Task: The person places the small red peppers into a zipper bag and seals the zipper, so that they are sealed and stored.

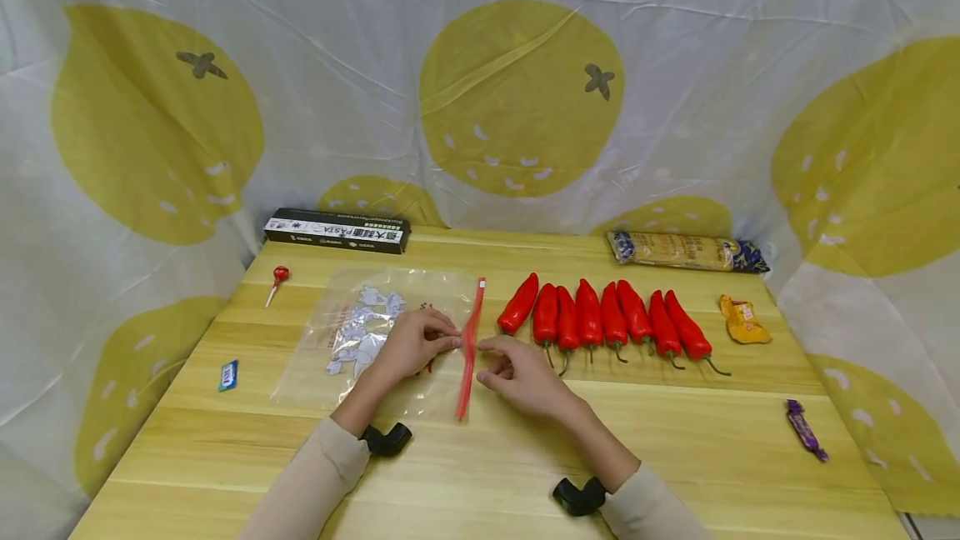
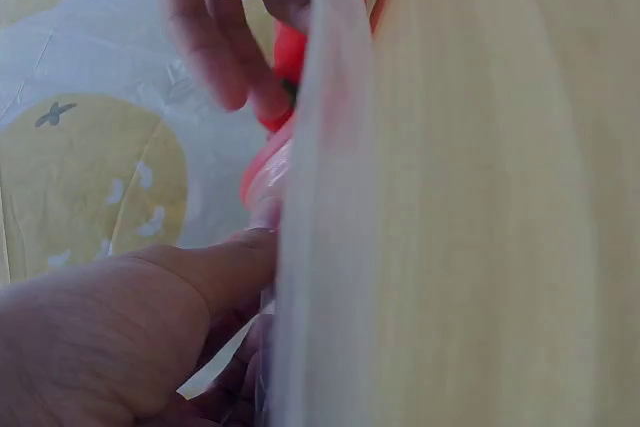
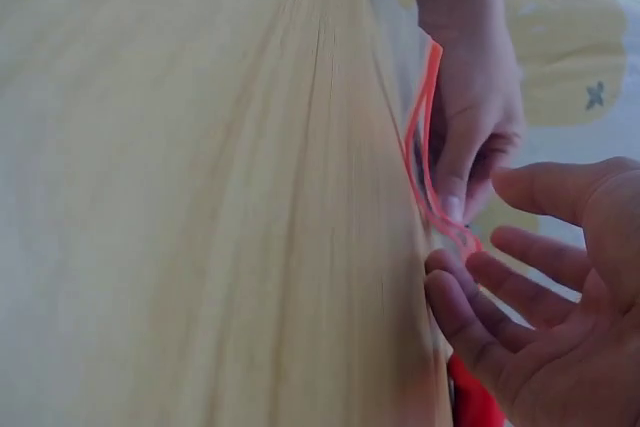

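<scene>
A clear zip bag (image 1: 367, 323) printed with grey cartoon figures lies flat on the table, its red zip strip (image 1: 467, 357) facing right. At the middle of that strip, my left hand (image 1: 416, 342) pinches the bag's edge between thumb and fingers. The right wrist view shows the strip as two red lines (image 3: 430, 137) bowed slightly apart. Just right of the strip is my right hand (image 1: 528, 373), its fingers loosely bent and holding nothing. Beyond it, several red peppers (image 1: 588, 315) with green stems lie in a row.
Along the back edge lie a black pasta box (image 1: 337, 232) and a noodle packet (image 1: 678, 251). A red lollipop (image 1: 280, 275) and a blue wrapped candy (image 1: 228, 375) are at left. An orange snack packet (image 1: 742, 321) and a purple wrapped candy (image 1: 806, 430) are at right.
</scene>
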